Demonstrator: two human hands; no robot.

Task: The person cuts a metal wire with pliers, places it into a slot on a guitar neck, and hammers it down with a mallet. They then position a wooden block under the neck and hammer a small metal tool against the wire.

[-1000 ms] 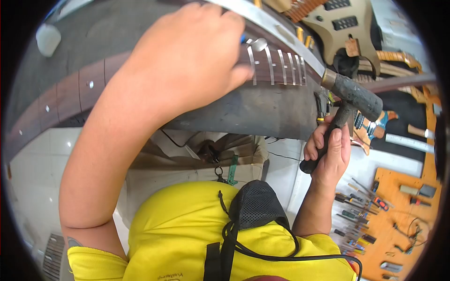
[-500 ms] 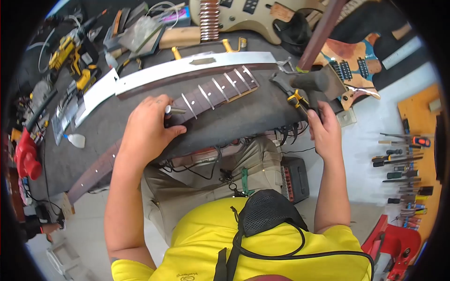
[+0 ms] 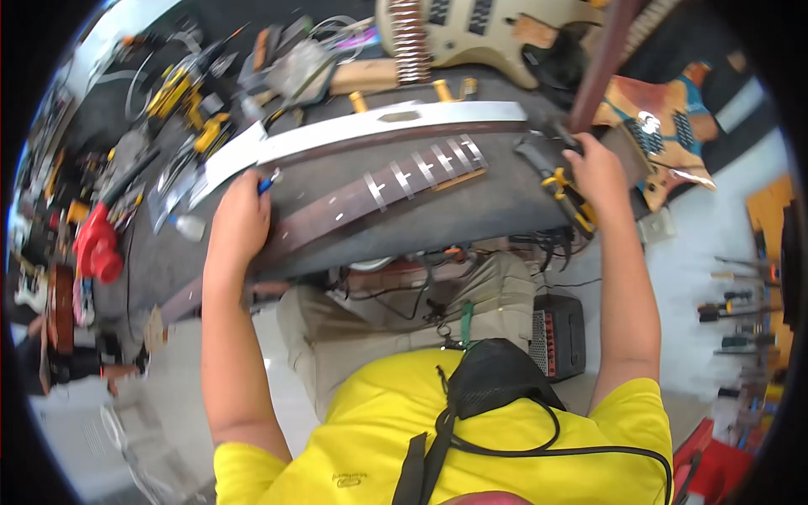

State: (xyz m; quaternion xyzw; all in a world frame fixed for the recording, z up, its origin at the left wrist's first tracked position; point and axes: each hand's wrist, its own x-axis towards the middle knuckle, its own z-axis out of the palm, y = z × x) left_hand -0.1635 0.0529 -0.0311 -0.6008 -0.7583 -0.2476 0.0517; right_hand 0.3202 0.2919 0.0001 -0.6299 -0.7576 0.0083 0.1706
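A dark guitar fretboard [image 3: 324,215] lies slantwise along the bench, with several silver frets [image 3: 402,179] across its far end and pale inlay dots. My left hand [image 3: 234,220] rests at its lower left part, fingers closed round a small blue-and-silver piece [image 3: 268,182] whose kind I cannot make out. At the right end of the bench my right hand [image 3: 599,172] is closed on a dark mallet [image 3: 562,133], blurred and mostly hidden by the hand. Just below lie yellow-and-black cutting pliers [image 3: 557,183], beside the right hand.
A long white strip [image 3: 337,139] lies behind the fretboard. Yellow drills [image 3: 172,94] and a red blower [image 3: 101,244] are at left. A cream guitar body [image 3: 467,38] sits at the back, a wood-and-blue one [image 3: 673,156] at right. A tool board [image 3: 770,252] stands far right.
My left hand has moved down the fretboard, off the fretted part, with the small piece. My right hand has risen over the mallet, past the pliers. The whole view has shifted.
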